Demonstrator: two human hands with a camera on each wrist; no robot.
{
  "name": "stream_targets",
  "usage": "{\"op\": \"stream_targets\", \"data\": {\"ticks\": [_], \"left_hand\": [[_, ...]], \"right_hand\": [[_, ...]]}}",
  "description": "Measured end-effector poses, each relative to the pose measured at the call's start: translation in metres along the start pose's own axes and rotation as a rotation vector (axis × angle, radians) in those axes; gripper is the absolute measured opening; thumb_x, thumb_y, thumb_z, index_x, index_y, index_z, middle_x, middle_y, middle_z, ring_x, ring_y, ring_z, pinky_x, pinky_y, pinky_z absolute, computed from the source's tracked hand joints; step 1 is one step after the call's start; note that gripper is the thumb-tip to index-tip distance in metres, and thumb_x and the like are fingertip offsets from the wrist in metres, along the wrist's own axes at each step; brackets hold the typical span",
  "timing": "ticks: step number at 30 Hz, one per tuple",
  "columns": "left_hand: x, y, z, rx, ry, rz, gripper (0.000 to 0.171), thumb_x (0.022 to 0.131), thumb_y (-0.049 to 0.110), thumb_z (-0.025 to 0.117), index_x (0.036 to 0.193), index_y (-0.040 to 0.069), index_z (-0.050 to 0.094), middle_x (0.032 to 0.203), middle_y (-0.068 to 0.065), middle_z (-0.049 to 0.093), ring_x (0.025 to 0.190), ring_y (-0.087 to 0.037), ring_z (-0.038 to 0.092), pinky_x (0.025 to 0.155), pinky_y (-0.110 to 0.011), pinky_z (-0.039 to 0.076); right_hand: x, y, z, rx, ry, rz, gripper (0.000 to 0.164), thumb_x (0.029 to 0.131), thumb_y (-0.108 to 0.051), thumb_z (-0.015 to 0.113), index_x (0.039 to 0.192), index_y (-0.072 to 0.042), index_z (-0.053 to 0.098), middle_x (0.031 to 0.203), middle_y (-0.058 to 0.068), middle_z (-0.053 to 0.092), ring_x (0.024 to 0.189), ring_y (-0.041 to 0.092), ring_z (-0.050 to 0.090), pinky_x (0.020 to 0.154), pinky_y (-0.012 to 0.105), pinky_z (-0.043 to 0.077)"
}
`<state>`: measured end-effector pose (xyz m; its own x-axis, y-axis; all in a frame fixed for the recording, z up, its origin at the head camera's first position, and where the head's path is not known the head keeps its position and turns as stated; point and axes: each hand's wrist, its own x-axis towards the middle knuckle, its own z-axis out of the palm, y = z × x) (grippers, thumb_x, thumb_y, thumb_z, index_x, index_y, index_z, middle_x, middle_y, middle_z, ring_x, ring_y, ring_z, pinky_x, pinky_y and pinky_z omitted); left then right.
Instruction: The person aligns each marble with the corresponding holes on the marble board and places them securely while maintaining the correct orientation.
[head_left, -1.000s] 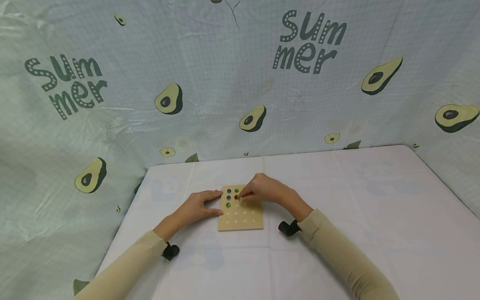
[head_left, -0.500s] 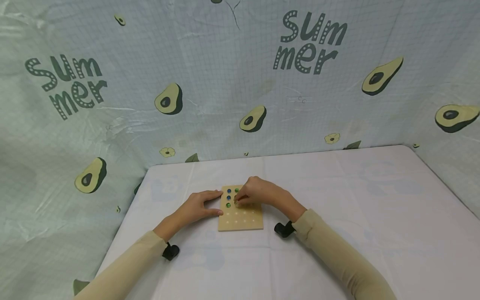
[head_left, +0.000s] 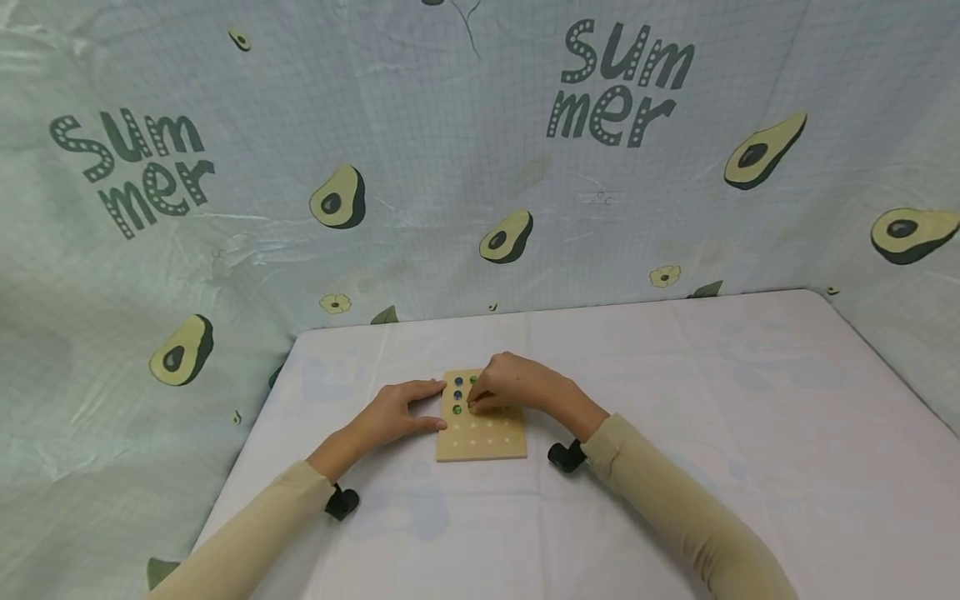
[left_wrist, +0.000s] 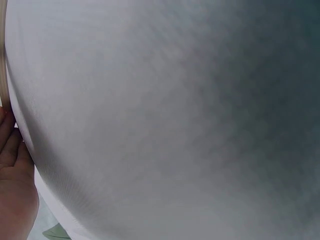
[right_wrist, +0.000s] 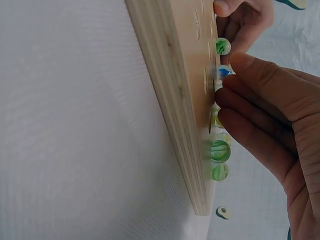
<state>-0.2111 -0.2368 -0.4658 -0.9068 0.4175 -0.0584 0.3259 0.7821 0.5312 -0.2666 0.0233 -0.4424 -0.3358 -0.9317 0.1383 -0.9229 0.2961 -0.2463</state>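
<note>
A square wooden board (head_left: 480, 450) with rows of shallow round hollows lies on the table. Glass marbles sit in some hollows: a blue marble (head_left: 458, 395), a green marble (head_left: 457, 409) in the left column, and others further back. My left hand (head_left: 390, 417) steadies the board's left edge, thumb and fingers spread along it. The right hand (head_left: 517, 385) is over the board, thumb and fingertips pinching a marble low at the second column. That marble is mostly hidden by the fingers. In the right wrist view, the right fingertips (right_wrist: 223, 95) are right at the board's surface.
The board stands on a white-covered table (head_left: 675, 417). Behind it hangs a pale curtain (head_left: 420, 125) printed with avocados. Beyond the right fingers, more green marbles (right_wrist: 220, 151) stand up from the board. A black wrist camera (head_left: 566, 457) hangs under the right sleeve.
My right hand has shifted slightly left and down with the marble to the second column beside the green one, then stayed there. The left hand has kept its place at the board's edge.
</note>
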Motion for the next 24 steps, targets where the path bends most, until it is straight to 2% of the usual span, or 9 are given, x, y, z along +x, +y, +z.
{"op": "stream_targets", "data": {"ticks": [24], "left_hand": [[-0.0002,-0.0010,0.0002,-0.007,-0.001,-0.005,0.077,0.084,0.046,0.081,0.150,0.016,0.054,0.152,-0.008,0.052,0.143,-0.031,0.044,0.117,-0.050,0.038]], "right_hand": [[-0.0010,0.0002,-0.0011,0.036,-0.043,0.038,0.021,0.094,-0.023,0.076,0.111,-0.011,0.080,0.103,-0.003,0.078,0.085,-0.001,0.070,0.073,0.010,0.054]]}}
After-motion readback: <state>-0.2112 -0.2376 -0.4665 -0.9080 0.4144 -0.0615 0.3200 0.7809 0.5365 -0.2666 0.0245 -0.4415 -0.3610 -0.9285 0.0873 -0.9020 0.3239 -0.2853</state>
